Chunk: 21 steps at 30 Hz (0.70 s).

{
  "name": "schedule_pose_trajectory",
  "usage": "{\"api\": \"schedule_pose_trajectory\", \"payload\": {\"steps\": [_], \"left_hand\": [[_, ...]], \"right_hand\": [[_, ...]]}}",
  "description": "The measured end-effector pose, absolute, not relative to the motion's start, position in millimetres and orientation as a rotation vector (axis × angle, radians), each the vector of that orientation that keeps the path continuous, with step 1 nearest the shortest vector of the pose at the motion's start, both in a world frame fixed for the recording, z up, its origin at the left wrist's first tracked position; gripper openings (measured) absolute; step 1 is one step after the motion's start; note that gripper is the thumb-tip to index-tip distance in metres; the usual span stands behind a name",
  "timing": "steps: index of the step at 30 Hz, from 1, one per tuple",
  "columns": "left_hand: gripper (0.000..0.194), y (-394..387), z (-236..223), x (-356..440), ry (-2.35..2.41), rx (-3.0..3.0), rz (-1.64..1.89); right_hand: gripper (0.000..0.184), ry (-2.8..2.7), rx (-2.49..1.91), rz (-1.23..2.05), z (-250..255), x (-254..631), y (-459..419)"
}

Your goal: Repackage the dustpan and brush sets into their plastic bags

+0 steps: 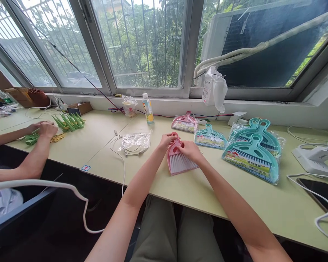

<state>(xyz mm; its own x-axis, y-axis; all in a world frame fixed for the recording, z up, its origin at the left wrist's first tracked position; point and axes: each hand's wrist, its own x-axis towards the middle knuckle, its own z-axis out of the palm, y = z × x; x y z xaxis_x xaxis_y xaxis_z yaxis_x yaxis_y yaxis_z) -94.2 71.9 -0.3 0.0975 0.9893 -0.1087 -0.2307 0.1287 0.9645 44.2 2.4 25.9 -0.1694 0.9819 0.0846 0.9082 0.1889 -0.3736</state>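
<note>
In front of me on the table is a pink hand brush (182, 163) with white bristles pointing toward me. A pink dustpan may lie under it; I cannot tell. My left hand (167, 141) pinches the top of the pink handle. My right hand (190, 150) is closed on the handle's right side, its thumb near the opening in the pink plastic. Just behind are a wrapped pink dustpan and brush set (185, 123) and a wrapped turquoise set (210, 137). Several wrapped turquoise sets (253, 160) are piled to the right.
A coiled cable in a plastic bag (135, 143) lies left of my hands, with a drink bottle (148, 109) behind it. A power strip (314, 160) and a phone (321, 196) are at right. A co-worker's hands (45, 130) are at far left, near green pieces (71, 122).
</note>
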Motion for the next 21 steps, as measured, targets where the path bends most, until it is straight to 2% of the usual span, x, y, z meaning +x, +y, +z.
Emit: {"api": "schedule_pose_trajectory", "payload": {"steps": [6,13,16,21], "left_hand": [[0.032,71.3,4.1,-102.7,0.952,1.083,0.993],[0.042,59.4,17.4,-108.0,0.859,1.436,0.49],[0.045,63.1,18.0,-113.2,0.84,1.401,0.617],[0.041,80.2,14.2,-140.8,0.855,1.01,1.11]], "right_hand": [[0.034,-2.03,-1.813,0.282,19.6,46.9,2.5],[0.031,-1.731,-1.661,0.29,21.6,63.9,11.2],[0.039,-1.494,-1.591,0.22,27.3,78.2,13.0],[0.046,-1.255,-1.664,0.118,21.1,100.6,19.7]]}}
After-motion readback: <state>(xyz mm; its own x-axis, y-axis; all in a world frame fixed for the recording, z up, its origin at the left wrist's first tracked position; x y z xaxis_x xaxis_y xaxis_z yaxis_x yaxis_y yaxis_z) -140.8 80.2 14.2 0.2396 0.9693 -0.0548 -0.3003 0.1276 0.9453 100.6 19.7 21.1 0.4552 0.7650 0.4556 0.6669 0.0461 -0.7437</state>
